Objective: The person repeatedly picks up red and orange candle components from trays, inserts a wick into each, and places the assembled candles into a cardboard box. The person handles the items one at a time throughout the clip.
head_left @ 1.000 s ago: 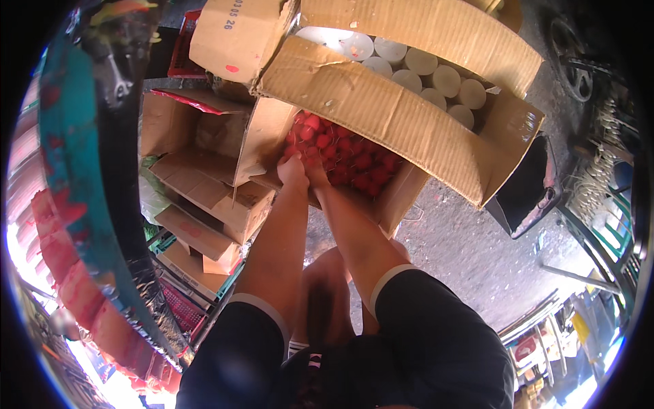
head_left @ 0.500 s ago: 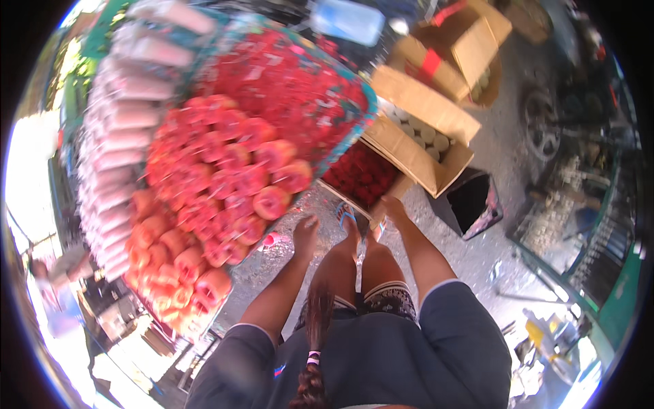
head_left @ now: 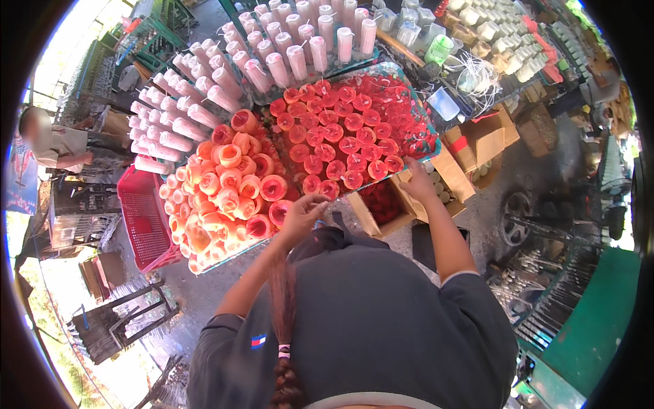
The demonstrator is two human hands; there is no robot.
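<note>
Rows of red candles (head_left: 349, 145) with white wicks stand on a teal-edged tray (head_left: 381, 70), its far right part covered in red scraps. My left hand (head_left: 306, 213) is at the near edge, beside a wide red candle (head_left: 279, 213), fingers apart and nothing seen in them. My right hand (head_left: 417, 181) is at the tray's near right corner, fingers stretched toward the rim; whether they touch it I cannot tell. To the left lie heaped orange-red hollow wax cups (head_left: 228, 178). Tall pale pink candles (head_left: 318, 53) stand in rows behind.
An open cardboard box (head_left: 370, 215) of red pieces sits below my right hand, with another open box (head_left: 480, 140) farther right. A red plastic crate (head_left: 146, 221) stands at the left. A person (head_left: 58, 143) is at the far left. A green table (head_left: 593, 307) is at the right.
My view has swung up and left over the trays. Both hands have risen from low beside my legs to the near edge of the tray.
</note>
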